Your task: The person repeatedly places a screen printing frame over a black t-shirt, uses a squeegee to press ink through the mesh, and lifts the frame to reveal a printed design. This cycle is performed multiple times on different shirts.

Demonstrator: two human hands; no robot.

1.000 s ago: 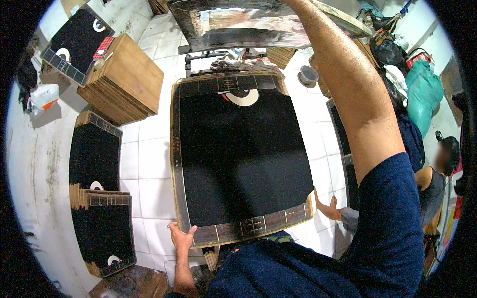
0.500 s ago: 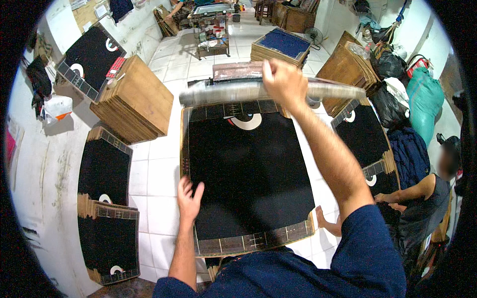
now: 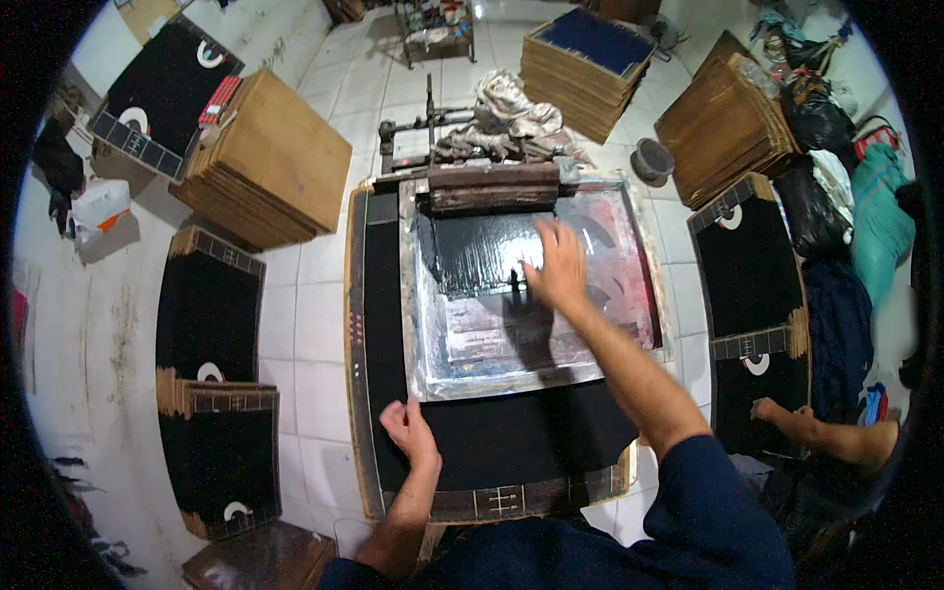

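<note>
A printing screen lies flat over black fabric on a board. Glossy black ink covers the far left of its mesh. A dark, wide-handled squeegee rests along the screen's far edge. My right hand hovers above the mesh, fingers apart and holding nothing, just short of the squeegee. At the screen's near left corner is my left hand; its fingers are curled and seem to grip the frame there.
Fabric-covered boards line the left side, with more black boards on the right. Stacked wooden boards stand at far left. Crumpled rags lie behind the screen, near a grey bucket. Another person's hand reaches in at right.
The screen has come down from its raised, tilted position onto the black fabric. My right hand has let go of its edge and moved over the mesh; my left hand has come to its corner.
</note>
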